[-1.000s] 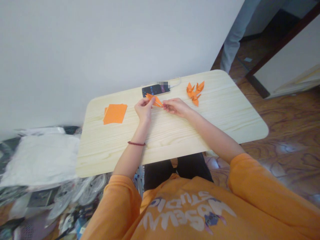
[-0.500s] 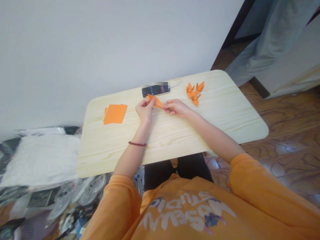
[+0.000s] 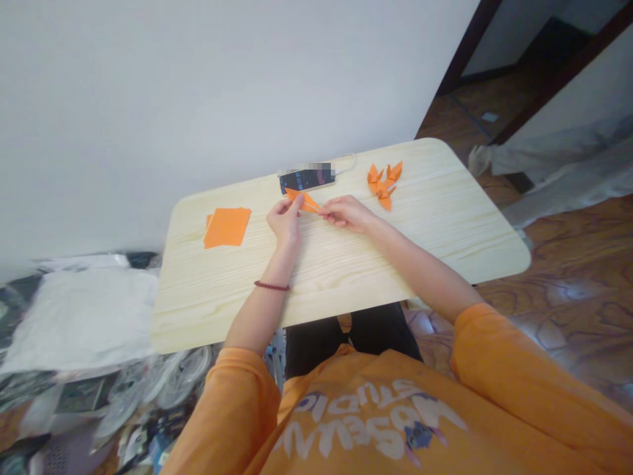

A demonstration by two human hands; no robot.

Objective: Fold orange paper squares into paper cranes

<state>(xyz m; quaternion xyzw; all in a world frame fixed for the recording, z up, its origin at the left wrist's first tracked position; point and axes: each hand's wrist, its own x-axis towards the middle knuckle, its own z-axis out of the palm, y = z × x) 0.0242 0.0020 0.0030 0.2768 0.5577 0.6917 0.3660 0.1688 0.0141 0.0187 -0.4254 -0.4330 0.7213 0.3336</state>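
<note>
Over the far middle of a pale wooden table, both my hands pinch a partly folded piece of orange paper. My left hand grips its left end with closed fingers. My right hand pinches its pointed right tip. A dark bead bracelet circles my left wrist. I wear an orange sweatshirt.
A stack of flat orange paper squares lies at the table's left. Folded orange paper figures sit at the far right, beside a dark phone with a white cable. White bags and clutter fill the floor on the left. Grey fabric lies on the floor at right.
My hands and the folded paper have barely shifted. A person in grey trousers at the far right has passed through the doorway and gone; grey fabric now lies on the floor there.
</note>
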